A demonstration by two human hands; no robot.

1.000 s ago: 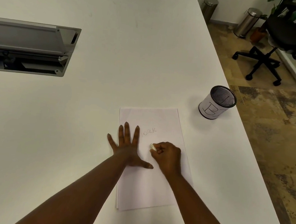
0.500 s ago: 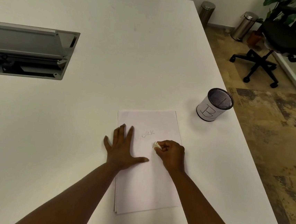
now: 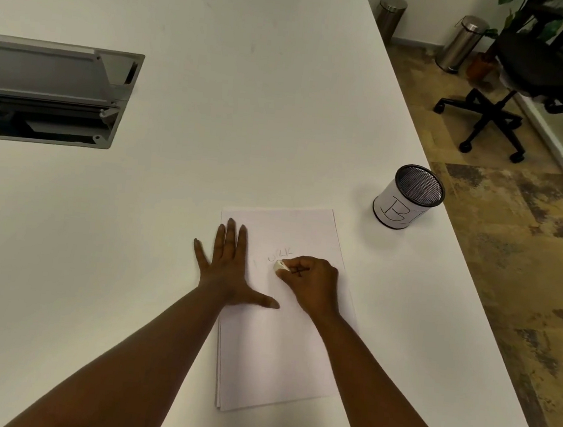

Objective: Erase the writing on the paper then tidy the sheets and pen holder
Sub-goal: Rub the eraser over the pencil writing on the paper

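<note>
Paper (image 3: 280, 351) on white table (image 3: 215, 103), left hand (image 3: 226, 270) flat, right hand (image 3: 314, 282) grip pinching eraser (image 3: 280, 266).

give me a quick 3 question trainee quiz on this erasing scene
1. True or false: the left hand lies flat with spread fingers on the paper's left edge.
2. What does the right hand pinch? A) a pen B) a white eraser C) a ruler
3. Fill in: the pen holder stands on the ____ side of the sheets, near the table edge.

Key: 1 true; 2 B; 3 right. Faint writing shows just above the eraser.
</note>
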